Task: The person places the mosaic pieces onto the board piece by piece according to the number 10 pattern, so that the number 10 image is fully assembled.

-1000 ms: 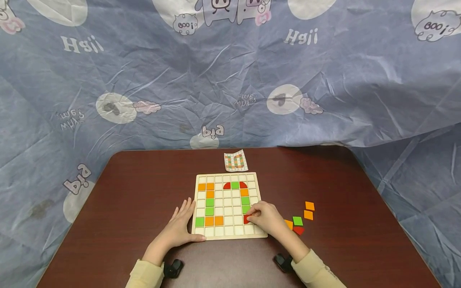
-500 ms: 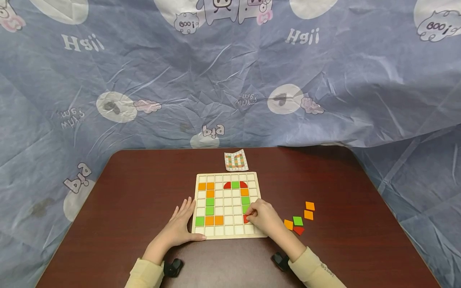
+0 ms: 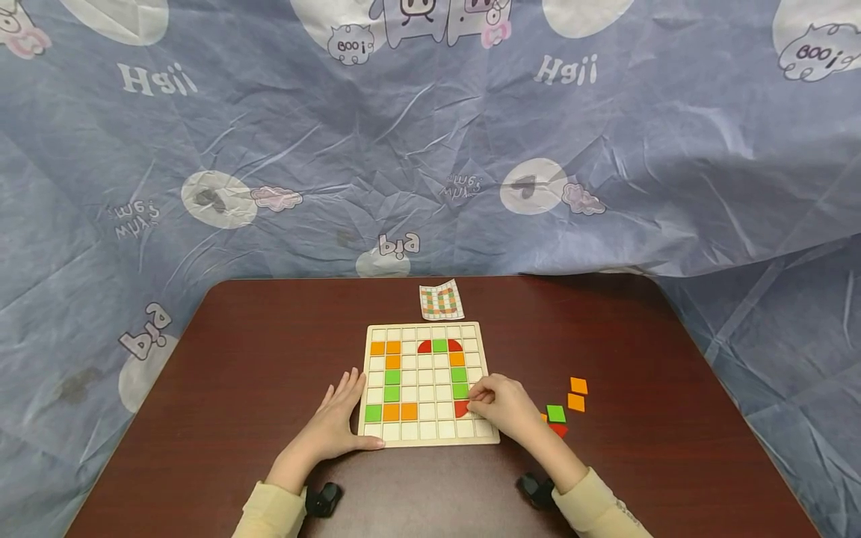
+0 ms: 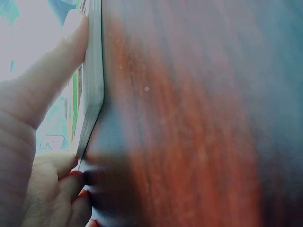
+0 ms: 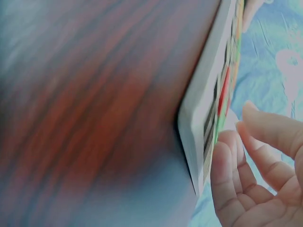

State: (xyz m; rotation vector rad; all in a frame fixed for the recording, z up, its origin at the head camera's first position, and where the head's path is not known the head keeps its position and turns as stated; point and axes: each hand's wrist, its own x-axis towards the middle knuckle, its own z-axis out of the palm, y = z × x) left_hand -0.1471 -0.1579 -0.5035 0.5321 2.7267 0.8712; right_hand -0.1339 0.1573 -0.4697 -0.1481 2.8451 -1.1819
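A pale wooden grid board (image 3: 427,432) lies on the table, with orange, green and red tiles in some of its cells. My left hand (image 3: 332,426) rests at the board's left side, fingers spread along the edge and thumb on the front left corner. A red rounded tile (image 3: 460,409) lies in a cell at the lower right, below a green tile (image 3: 460,391). Right beside that red tile is my right hand (image 3: 506,409). In the right wrist view its bent fingers (image 5: 222,165) hold nothing visible, and the thumb stands apart from the board.
Right of the board lie two orange tiles (image 3: 578,385), a green tile (image 3: 555,413) and a red tile (image 3: 559,430); another orange one is mostly hidden behind the right hand. A paper card (image 3: 441,300) with a coloured grid pattern lies behind the board. A blue printed cloth (image 3: 430,134) hangs beyond the table.
My right hand has drawn back slightly to the right from the red rounded tile, which now shows more fully in its cell. The left hand has stayed in place.
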